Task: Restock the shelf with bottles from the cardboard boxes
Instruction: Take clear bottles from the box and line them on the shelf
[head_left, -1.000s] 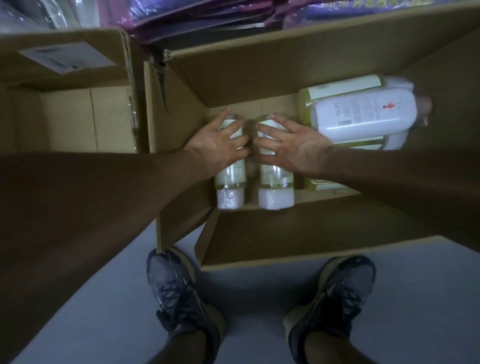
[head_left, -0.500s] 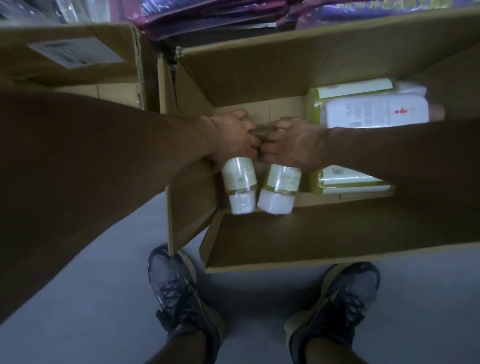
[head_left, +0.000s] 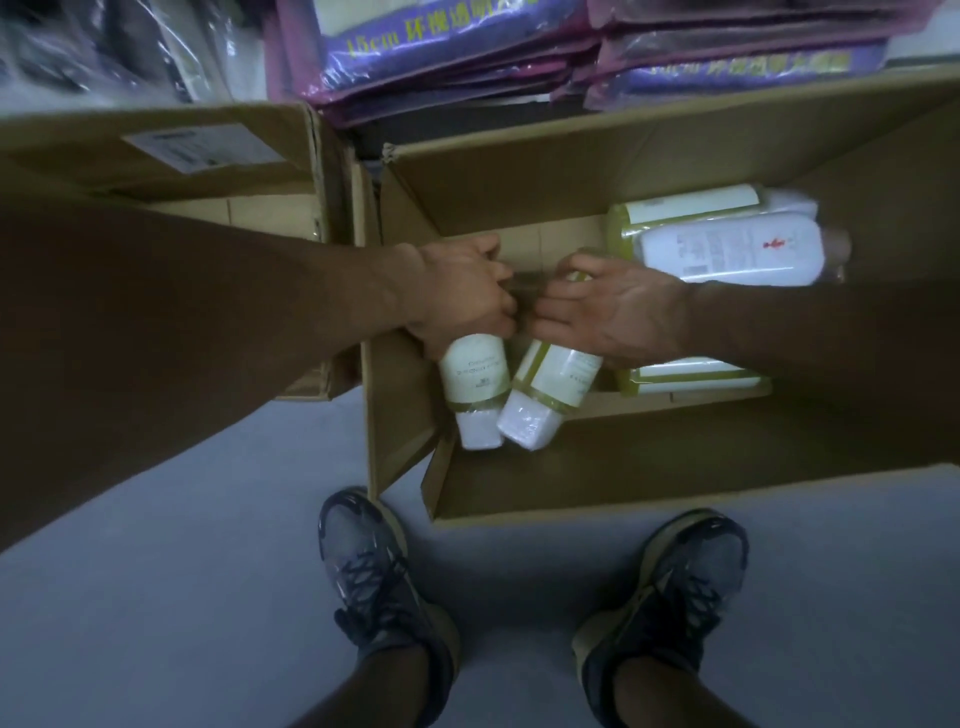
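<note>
left hand (head_left: 462, 301) clamped round left bottle (head_left: 475, 376); right hand (head_left: 613, 312) clamped round right bottle (head_left: 553, 382). both bottles held inside open cardboard box (head_left: 571, 483), at its left end, caps pointed toward near flap and leaning together, touching or nearly so.
risk judged: caps knocked together or snagged on flap during lift, grip loosened, bottle dropped.
count: two bottles gripped; three more seen lying at right: white bottle (head_left: 727, 249), upper green bottle (head_left: 685, 205), lower green bottle (head_left: 696, 374). two boxes, second box (head_left: 156, 156) at left. shelf not seen.
</note>
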